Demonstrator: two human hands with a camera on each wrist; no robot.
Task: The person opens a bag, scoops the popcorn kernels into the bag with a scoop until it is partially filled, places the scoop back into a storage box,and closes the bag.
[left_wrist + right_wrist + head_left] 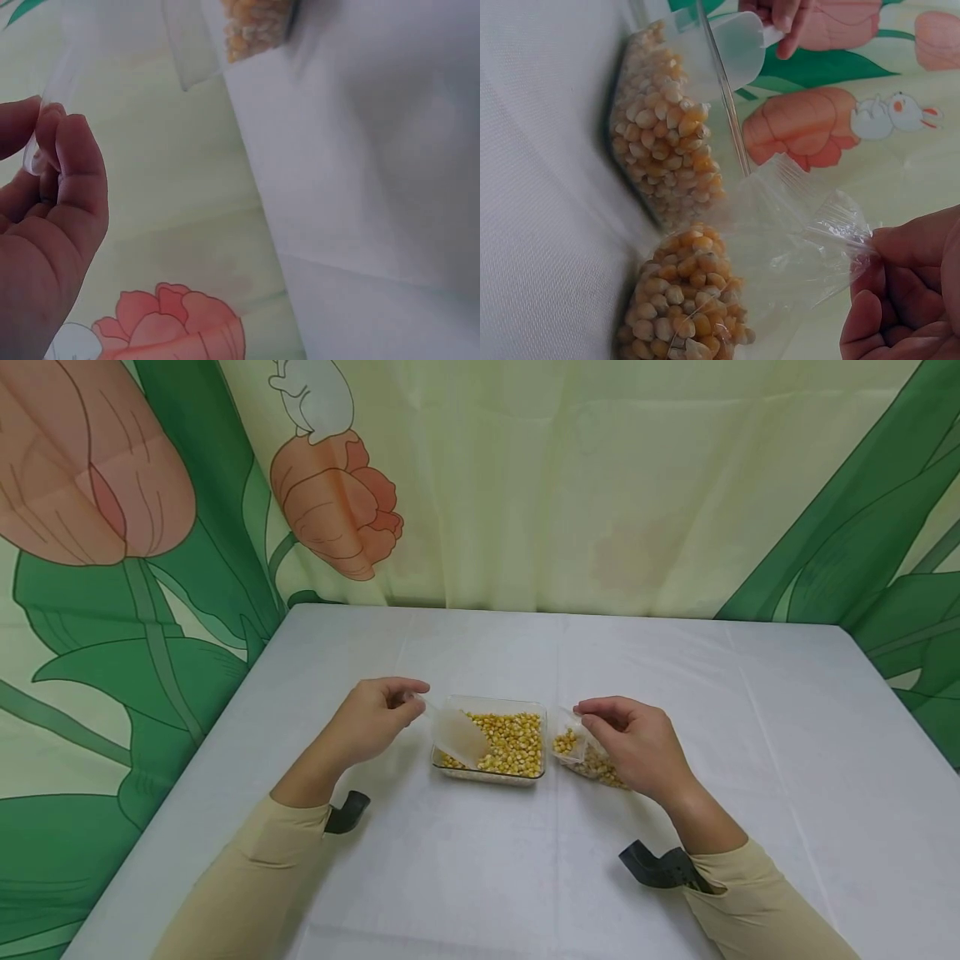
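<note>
A clear rectangular container (517, 743) of yellow corn kernels stands on the table. My left hand (378, 714) pinches the handle of a translucent plastic scoop (461, 739), whose blade dips into the kernels at the container's left side. To the right of the container lies a clear plastic bag (802, 217) partly filled with corn kernels (682, 300). Its gathered top edge is pinched between the thumb and fingers of my right hand (633, 739). In the left wrist view, the scoop's handle (56, 90) shows between thumb and fingers.
A white cloth covers the table (480, 877). Behind it hangs a curtain (562, 485) printed with tulips and a rabbit. Dark wrist mounts (660, 866) sit at both sleeves.
</note>
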